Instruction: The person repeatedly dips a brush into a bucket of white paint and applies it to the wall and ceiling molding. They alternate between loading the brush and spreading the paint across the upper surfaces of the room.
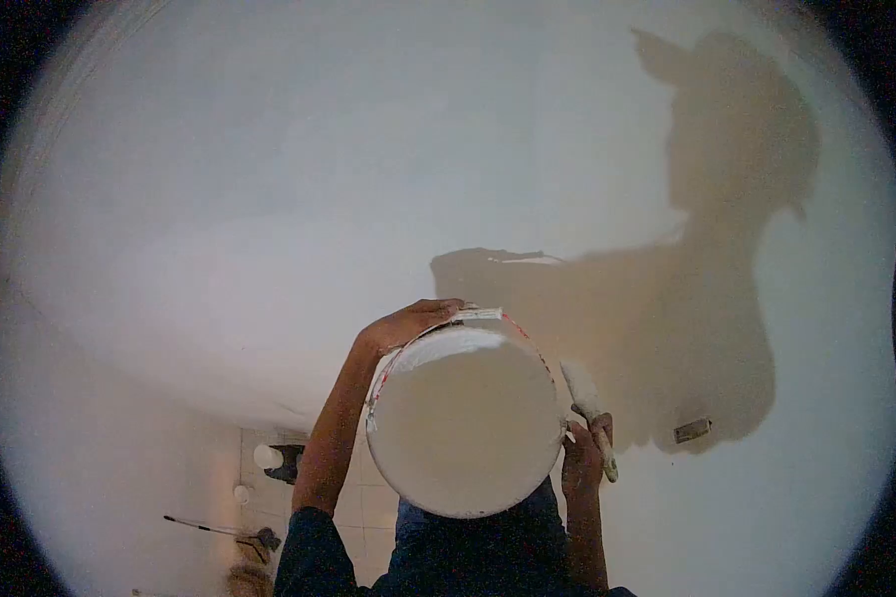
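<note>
The left hand [408,323] is gripping the bucket [463,428] by its far rim, holding it level and close; the right hand [580,460] is clasping a brush [582,390] just beside it.

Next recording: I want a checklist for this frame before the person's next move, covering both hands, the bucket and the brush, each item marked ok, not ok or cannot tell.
1. Left hand grips the far rim of the bucket, fingers curled over the edge: ok.
2. Bucket held level, white material inside, none running over the rim: ok.
3. Right hand closed around the brush handle: ok.
4. Brush loaded with material: cannot tell.
5. Brush apart from the bucket's side: cannot tell; it lies close beside the rim.
6. Footing: loose items on the floor at lower left; feet hidden: cannot tell.
</note>
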`<state>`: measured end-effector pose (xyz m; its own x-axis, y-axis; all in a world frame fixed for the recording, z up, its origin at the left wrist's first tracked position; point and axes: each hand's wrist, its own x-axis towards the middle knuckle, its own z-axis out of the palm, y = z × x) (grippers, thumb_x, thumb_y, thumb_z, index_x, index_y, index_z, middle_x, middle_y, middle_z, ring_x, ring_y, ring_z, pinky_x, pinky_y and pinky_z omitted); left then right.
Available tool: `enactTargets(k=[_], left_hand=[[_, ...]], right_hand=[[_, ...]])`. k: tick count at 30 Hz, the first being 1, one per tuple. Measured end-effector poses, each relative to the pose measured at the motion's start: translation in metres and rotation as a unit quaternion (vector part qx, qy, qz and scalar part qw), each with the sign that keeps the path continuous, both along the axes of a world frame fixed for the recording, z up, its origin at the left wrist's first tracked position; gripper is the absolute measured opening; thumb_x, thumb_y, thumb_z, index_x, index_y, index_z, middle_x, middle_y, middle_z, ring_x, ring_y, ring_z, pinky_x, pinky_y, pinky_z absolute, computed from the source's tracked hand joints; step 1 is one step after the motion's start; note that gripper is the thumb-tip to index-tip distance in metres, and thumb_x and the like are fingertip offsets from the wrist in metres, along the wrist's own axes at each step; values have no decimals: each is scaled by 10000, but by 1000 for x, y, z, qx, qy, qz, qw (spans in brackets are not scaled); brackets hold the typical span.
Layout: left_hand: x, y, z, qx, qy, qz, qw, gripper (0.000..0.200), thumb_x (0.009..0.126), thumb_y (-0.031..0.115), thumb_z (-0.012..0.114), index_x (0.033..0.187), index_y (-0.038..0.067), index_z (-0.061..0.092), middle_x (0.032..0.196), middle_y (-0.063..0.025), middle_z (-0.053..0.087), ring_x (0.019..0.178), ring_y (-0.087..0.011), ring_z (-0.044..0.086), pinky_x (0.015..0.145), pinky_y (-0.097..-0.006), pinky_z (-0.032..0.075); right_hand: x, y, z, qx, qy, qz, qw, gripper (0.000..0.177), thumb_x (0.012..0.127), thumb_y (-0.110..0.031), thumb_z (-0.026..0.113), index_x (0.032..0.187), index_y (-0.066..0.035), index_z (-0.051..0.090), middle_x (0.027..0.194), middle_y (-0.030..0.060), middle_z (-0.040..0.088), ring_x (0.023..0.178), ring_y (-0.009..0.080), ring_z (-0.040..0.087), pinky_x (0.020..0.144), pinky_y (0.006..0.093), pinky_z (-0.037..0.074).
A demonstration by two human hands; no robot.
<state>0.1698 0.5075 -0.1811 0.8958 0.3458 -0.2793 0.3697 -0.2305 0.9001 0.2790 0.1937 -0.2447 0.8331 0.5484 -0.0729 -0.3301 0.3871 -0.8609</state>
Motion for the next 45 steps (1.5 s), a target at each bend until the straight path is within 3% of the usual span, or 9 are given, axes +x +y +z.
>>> enactTargets(k=[8,10,13,17,20,25,31,38,45], left_hand=[[4,-7,-10,-61,-40,42,996,499,933,421,389,1252,51,488,1280,-140,482,1189,-249,439,1020,-330,308],[6,8,-39,103,-34,42,993,469,941,387,374,1237,46,501,1283,-134,481,1190,-257,440,1018,-332,312],[5,-17,13,23,8,56,998,456,946,362,359,1224,33,510,1260,-135,501,1166,-263,460,1015,-326,318],[-1,-27,12,94,-30,24,995,484,928,386,401,1225,17,507,1239,-145,516,1128,-268,491,988,-319,348],[6,-22,-1,-9,-4,92,996,509,915,406,438,1217,3,510,1201,-150,543,1070,-256,529,954,-324,380],[7,-16,-14,36,-52,92,994,522,909,426,452,1154,-23,555,1058,-145,617,959,-227,564,893,-333,414],[3,-18,-5,1,-53,88,995,535,902,447,456,1136,-21,569,1034,-137,627,940,-221,567,886,-340,416],[2,-16,-7,9,-62,77,995,516,906,431,450,1123,-18,578,1028,-154,625,944,-218,566,883,-343,422],[4,-13,-9,38,-55,71,995,485,918,404,429,1084,-20,596,962,-160,643,875,-218,590,842,-358,439]], right_hand=[[17,-3,-4,-24,-80,-60,995,170,873,-219,548,918,-91,445,1029,91,518,914,182,519,758,345,435],[22,1,0,-16,-120,-108,987,269,912,-356,501,961,-94,471,1008,95,541,876,175,525,726,322,431],[24,8,23,4,-144,-91,985,284,911,-378,492,949,-99,457,1014,99,538,844,184,526,716,325,429],[21,-2,31,73,-190,-16,979,352,891,-448,493,923,-104,424,954,85,518,831,200,526,719,321,435],[14,-2,33,68,-214,28,974,409,855,-484,533,952,-97,441,935,75,504,810,204,531,724,320,448],[-3,19,68,-71,-333,26,940,316,832,-284,594,982,-12,536,916,70,533,814,175,555,733,314,469],[-8,50,80,-278,-390,328,814,353,790,-103,624,1131,-28,572,839,111,650,752,141,596,725,299,471],[-9,95,22,-314,-491,322,746,407,774,-198,653,1107,17,557,848,184,633,771,342,608,746,381,478],[-9,109,-31,-310,-556,208,743,400,760,-192,665,1098,-4,563,927,192,611,872,350,581,817,428,444]])
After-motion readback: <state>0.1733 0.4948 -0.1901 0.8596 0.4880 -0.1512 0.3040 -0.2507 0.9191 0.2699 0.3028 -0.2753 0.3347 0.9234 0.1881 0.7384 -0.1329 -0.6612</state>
